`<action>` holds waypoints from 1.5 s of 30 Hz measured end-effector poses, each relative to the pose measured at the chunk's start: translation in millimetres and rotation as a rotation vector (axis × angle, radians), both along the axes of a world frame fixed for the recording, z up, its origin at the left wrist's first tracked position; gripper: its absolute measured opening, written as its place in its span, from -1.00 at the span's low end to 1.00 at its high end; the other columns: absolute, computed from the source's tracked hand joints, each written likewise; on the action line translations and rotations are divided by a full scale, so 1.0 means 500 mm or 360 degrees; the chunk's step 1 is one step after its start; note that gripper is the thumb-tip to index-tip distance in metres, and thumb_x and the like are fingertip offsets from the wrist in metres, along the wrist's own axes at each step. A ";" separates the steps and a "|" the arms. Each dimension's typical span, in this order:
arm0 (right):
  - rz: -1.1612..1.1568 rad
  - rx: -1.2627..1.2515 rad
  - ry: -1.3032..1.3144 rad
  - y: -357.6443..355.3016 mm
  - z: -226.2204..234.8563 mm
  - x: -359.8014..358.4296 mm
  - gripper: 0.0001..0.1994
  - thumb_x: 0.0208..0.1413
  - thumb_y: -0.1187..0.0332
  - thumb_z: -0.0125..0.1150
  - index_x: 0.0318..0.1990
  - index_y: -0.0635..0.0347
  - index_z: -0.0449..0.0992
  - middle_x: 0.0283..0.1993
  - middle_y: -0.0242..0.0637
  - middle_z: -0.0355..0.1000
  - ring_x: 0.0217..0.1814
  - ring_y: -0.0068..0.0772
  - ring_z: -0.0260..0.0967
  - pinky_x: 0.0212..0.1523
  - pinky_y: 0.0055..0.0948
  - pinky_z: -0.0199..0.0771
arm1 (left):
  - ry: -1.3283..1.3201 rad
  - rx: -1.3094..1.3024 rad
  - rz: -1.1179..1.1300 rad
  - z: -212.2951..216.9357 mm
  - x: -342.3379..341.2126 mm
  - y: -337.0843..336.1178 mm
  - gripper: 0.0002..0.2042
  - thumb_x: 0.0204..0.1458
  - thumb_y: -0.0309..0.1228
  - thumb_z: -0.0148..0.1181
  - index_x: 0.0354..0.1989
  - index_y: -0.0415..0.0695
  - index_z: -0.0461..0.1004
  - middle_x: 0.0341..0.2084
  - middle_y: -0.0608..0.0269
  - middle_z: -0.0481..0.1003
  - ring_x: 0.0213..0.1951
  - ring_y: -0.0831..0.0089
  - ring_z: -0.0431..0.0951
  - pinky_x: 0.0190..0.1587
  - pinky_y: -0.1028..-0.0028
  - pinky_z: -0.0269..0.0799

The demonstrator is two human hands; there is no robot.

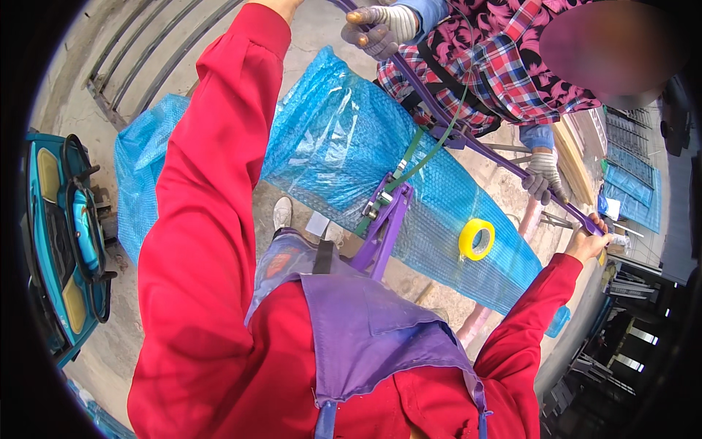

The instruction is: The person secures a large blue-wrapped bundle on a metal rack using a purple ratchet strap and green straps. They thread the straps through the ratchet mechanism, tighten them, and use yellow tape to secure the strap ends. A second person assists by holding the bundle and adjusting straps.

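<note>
My right hand (583, 243) is closed round the right end of a long purple metal bar (420, 88). Of my left hand (284, 6) only the wrist part shows at the top edge, its fingers out of view. Under the bar lies a long bundle in blue bubble wrap (314, 143). A green strap (431, 155) crosses it by a purple metal bracket (393, 223) on the near side. On the wrap rests a yellow roll of tape (476, 239). Across from me, a co-worker's gloved hands (380, 31) grip the same bar at two places.
Another piece of blue bubble wrap (150, 161) hangs to the left. Beyond it a curved grey metal frame (157, 55) lies on the concrete, and a teal vehicle (62, 249) stands at the far left. Wooden planks (574, 161) and metal racks are at the right.
</note>
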State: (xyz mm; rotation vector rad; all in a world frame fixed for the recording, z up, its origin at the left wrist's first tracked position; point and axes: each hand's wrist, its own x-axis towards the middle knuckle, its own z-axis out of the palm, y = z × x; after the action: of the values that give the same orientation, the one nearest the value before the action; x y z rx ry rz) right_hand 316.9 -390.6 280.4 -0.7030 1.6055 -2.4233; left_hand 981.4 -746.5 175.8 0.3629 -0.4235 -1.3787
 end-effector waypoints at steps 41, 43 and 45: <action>0.1258 0.1394 0.1132 -0.007 -0.499 0.744 -0.62 0.14 0.50 -0.08 0.13 0.12 0.37 -0.19 -0.02 0.33 -0.09 -0.13 0.28 0.00 -0.29 0.29 | -0.0998 0.0306 -0.1232 -0.240 -0.323 0.485 -0.68 0.04 -0.29 0.22 -0.11 -0.24 0.39 -0.38 0.29 0.46 -0.35 0.54 0.49 -0.27 0.52 0.40; 0.1159 0.1558 0.1200 0.016 -0.508 0.723 -0.60 0.13 0.51 -0.09 0.14 0.08 0.37 -0.23 -0.02 0.32 -0.15 -0.11 0.29 -0.05 -0.29 0.31 | -0.0812 0.0337 -0.1049 -0.255 -0.265 0.505 -0.78 0.09 -0.30 0.18 -0.21 -0.16 0.39 -0.47 0.33 0.44 -0.40 0.55 0.47 -0.31 0.55 0.36; 0.1111 0.1665 0.1233 0.033 -0.514 0.717 -0.58 0.10 0.52 -0.10 0.15 0.05 0.37 -0.23 0.03 0.32 -0.16 -0.02 0.30 -0.07 -0.22 0.31 | -0.0704 0.0454 -0.0829 -0.277 -0.213 0.544 -0.83 0.14 -0.34 0.12 -0.21 -0.15 0.37 -0.50 0.33 0.43 -0.37 0.50 0.50 -0.24 0.54 0.40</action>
State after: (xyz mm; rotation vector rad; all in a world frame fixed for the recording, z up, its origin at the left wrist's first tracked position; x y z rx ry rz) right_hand 675.5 -373.9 23.5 -1.6269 2.0113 -0.6456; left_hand 875.0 -474.3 37.0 0.8442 -0.7216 -1.8781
